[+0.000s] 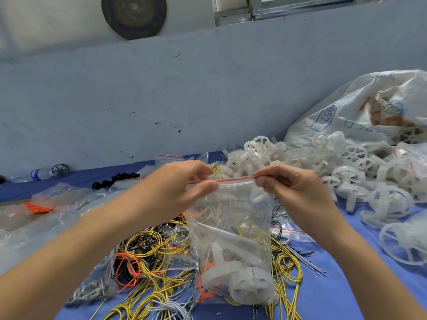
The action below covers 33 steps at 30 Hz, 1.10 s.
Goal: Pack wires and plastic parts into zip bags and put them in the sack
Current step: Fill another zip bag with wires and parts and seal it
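Note:
A clear zip bag point(233, 229) with a red strip along its top hangs upright in the middle of the head view. White plastic wheel parts and yellow and orange wires fill its lower half. My left hand point(182, 188) pinches the left end of the zip seal. My right hand point(288, 185) pinches the right end of the same seal. A tangle of yellow, black, grey and orange wires point(150, 257) lies on the blue table under the bag. The white woven sack point(360, 112) sits open at the far right.
A pile of translucent white plastic wheel parts point(346, 172) spreads from the table's middle to the right edge. Several empty zip bags point(69, 197) lie at the left, along with orange wires point(38, 207), black parts point(115, 180) and a water bottle point(40, 174). A blue wall stands behind.

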Tool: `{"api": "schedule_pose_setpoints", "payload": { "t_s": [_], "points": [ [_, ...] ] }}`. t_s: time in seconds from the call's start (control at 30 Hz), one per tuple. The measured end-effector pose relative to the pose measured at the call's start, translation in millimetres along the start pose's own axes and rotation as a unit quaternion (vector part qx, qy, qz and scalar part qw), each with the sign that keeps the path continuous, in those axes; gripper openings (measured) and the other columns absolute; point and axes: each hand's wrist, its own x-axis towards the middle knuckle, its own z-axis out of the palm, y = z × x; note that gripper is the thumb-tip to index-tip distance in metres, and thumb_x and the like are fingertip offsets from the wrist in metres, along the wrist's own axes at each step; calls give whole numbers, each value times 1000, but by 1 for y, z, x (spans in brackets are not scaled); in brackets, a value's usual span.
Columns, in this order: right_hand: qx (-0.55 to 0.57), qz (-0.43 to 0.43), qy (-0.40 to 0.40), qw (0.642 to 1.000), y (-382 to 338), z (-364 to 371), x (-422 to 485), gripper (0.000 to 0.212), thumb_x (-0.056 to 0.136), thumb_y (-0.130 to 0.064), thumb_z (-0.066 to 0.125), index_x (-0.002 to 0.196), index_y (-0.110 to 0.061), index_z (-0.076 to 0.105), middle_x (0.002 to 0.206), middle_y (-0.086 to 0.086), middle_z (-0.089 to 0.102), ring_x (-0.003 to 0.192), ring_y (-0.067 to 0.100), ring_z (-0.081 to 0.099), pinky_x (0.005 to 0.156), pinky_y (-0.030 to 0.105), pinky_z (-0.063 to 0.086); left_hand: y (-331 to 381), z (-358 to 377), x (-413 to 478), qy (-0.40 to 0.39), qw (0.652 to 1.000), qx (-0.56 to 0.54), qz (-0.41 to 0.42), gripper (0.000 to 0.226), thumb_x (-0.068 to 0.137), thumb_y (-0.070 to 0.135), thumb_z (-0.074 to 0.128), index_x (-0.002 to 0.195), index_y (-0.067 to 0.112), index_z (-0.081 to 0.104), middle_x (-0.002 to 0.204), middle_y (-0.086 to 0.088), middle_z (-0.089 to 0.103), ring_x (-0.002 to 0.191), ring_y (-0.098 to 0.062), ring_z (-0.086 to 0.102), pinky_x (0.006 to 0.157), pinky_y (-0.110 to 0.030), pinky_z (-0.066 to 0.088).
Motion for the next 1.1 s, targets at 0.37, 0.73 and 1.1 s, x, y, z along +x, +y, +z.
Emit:
{"api": "schedule_pose_setpoints", "payload": {
  "t_s": [0.37, 0.73, 1.1],
  "points": [
    [21, 10, 25, 999, 1, -1, -3, 28, 88, -7, 69, 85, -35, 71, 78, -9, 73, 71, 6, 65, 71, 20, 51, 53, 23, 43, -24, 977, 196, 81, 38, 100, 51, 31, 100, 28, 61, 92, 6, 68, 87, -22, 63, 74, -40, 51],
    [0, 34, 93, 995, -6, -5, -9, 23, 87, -8, 69, 78, -29, 70, 76, -12, 72, 71, 2, 63, 74, 27, 50, 12, 7, -6, 27, 969, 235, 68, 51, 94, 53, 11, 104, 31, 56, 91, 15, 66, 80, -10, 65, 60, -30, 49],
    [-53, 29, 194, 979, -29, -80, -1, 24, 86, -10, 66, 76, -31, 69, 75, -15, 72, 71, 4, 64, 72, 24, 53, 48, -9, 44, 88, 974, 185, 98, 17, 96, 33, 45, 97, 35, 62, 69, 38, 43, 57, 0, 45, 52, -28, 43]
  ]
}}
